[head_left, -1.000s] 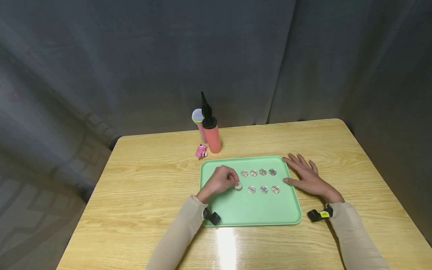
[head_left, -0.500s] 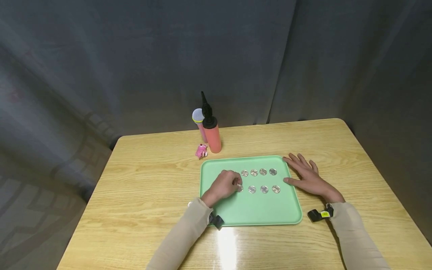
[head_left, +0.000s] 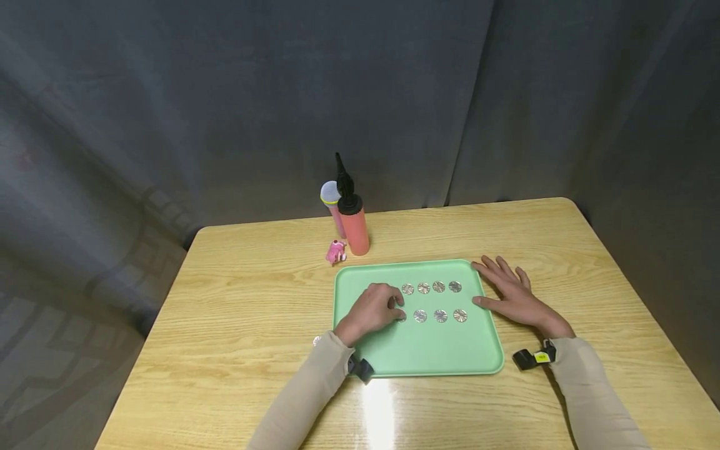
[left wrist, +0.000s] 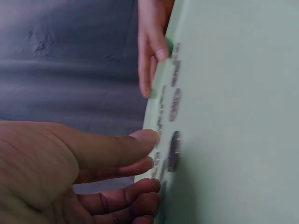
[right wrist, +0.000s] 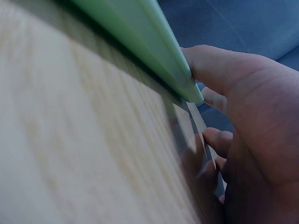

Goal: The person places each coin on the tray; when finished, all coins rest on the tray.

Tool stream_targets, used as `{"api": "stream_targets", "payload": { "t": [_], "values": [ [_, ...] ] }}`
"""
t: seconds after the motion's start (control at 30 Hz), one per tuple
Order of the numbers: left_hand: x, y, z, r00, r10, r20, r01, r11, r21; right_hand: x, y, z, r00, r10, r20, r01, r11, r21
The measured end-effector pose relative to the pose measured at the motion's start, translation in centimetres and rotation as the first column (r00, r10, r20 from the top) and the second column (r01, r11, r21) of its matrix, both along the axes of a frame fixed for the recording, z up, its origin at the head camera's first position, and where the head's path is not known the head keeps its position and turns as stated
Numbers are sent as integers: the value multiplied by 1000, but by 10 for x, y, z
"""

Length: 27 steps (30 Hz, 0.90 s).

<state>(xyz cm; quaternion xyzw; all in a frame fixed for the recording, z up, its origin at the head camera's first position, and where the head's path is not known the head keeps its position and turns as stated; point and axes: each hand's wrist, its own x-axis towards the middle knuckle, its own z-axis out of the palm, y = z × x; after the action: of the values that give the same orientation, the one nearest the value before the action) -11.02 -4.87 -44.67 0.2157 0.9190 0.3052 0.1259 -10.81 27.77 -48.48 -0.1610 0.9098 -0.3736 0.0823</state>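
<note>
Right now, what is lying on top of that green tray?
On the green tray lie seven shiny discs in two rows. The left hand rests there too, its fingers covering most of an eighth disc.

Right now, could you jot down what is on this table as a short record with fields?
surface: wooden table
tray: green tray
coins: four shiny discs in the far row, three showing in the near row
left hand: on the tray, fingertips at a partly hidden disc
right hand: flat, fingers straight, thumb against the tray's edge
behind tray: orange pump bottle, microphone, pink toy
</note>
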Motion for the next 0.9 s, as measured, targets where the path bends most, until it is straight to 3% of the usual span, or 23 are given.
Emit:
{"api": "stream_targets", "payload": {
  "t": [0.27,0.7,0.9],
  "values": [
    [-4,-16,13,999,36,-40,-30,991,129,0,0,1,1000,1,4,-1,1000,-4],
    [-7,-63,28,982,165,-96,-132,951,280,-2,1,-2,1000,4,11,-4,1000,5],
    [-4,-87,31,974,218,-53,-191,928,319,-1,1,-2,1000,7,4,-7,1000,5]
  ]
}}
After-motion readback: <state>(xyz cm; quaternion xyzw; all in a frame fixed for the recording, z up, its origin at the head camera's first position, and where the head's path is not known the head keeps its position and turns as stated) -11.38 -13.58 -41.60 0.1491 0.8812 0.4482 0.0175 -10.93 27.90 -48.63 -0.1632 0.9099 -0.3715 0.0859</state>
